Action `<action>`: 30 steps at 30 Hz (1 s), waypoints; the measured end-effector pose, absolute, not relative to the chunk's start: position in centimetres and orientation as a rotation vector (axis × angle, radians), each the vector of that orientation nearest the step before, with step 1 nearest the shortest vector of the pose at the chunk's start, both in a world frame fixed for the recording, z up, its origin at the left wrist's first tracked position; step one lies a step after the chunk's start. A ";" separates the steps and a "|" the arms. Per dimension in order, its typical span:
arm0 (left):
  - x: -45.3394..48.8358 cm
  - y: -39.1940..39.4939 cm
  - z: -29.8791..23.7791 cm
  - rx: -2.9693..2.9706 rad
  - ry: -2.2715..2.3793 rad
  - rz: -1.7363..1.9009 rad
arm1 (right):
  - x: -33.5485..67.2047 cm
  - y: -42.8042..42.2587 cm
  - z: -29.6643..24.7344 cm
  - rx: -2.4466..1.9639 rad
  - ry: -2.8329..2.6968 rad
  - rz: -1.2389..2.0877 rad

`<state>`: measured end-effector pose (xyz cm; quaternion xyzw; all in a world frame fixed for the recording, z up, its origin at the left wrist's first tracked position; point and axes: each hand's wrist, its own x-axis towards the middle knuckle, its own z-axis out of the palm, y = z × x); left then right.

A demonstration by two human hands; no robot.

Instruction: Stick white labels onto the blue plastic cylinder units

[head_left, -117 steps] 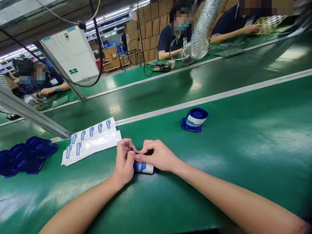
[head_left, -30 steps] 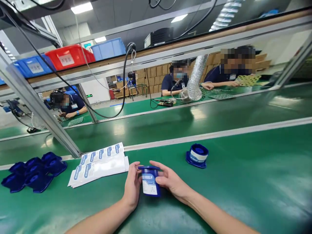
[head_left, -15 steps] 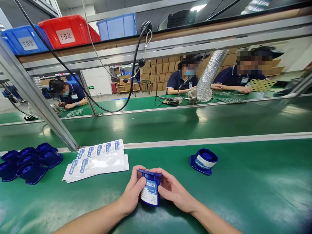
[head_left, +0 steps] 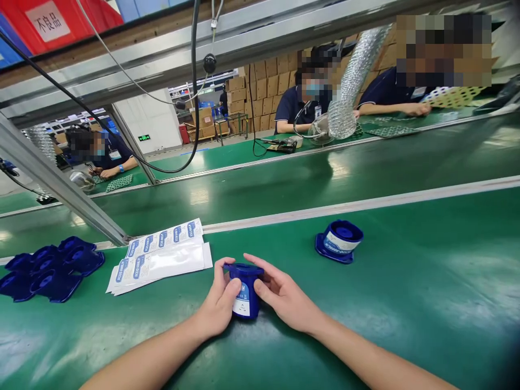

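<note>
Head view: the left hand (head_left: 218,307) and right hand (head_left: 286,299) clamp the blue pot (head_left: 245,287) between them as it stands on the green worktop (head_left: 406,292). The left thumb presses its white label (head_left: 241,308). Uneven pressure could crease or skew the label, or tip the pot.

Red bin (head_left: 87,13), 11 o'clock: white label (head_left: 47,20) reads "不良品". Blue cup (head_left: 245,281), 6 o'clock: sticker shows "H", rest hidden. Sticker sheets (head_left: 160,254), 8 o'clock: print illegible.
</note>
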<state>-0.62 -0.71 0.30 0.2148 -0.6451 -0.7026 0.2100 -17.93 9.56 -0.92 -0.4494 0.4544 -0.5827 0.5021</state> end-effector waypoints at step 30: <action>0.0 0.0 -0.7 0.465 -1.923 -1.964 | -18.8 9.7 -0.5 -1.089 1.123 -1.450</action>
